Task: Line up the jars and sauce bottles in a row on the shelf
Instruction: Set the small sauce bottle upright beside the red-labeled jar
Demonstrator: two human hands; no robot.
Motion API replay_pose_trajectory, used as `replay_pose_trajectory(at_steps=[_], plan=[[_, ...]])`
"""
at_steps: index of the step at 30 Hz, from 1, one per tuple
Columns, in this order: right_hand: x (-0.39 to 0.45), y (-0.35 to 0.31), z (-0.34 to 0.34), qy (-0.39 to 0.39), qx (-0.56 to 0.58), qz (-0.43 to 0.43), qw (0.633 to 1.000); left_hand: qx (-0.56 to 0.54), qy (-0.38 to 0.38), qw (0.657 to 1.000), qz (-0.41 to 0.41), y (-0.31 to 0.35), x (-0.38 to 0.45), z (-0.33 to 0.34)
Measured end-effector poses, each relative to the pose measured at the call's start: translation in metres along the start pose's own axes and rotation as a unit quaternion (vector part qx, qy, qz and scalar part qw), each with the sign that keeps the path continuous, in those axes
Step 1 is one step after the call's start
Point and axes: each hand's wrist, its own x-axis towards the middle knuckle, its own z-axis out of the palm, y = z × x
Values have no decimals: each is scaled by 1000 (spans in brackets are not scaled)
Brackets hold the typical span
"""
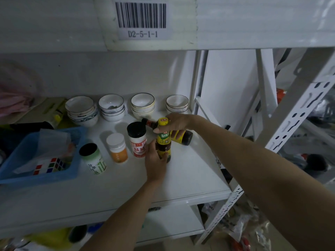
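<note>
Left hand (155,160) wraps the base of the upright yellow-capped sauce bottle (164,140) on the white shelf (190,171); right hand (175,123), arm extended, pinches its neck; bottle stands just right of the black-lidded seasoning jar (137,140); another sauce bottle (183,137) lies behind.

Dim light, white metal shelving (190,180), slotted upright (297,113) at right, barcode label (141,19) top centre, pale wall (108,73) behind

Shelf (190,174): my white painted metal, smooth, slight sheen.
Bowls (110,105), behind shelf front: glazed ceramic, glossy.
Basket (41,176), shelf left: blue plastic.
</note>
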Motion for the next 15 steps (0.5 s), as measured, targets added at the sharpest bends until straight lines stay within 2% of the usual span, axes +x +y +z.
replay_pose_trajectory(at_steps=[8,15], plan=[[4,-16,1,52,-81,-4,995,50,18,999,11,2,3,1],[15,-20,6,99,-115,-12,988,31,32,998,-35,1,1,-1]])
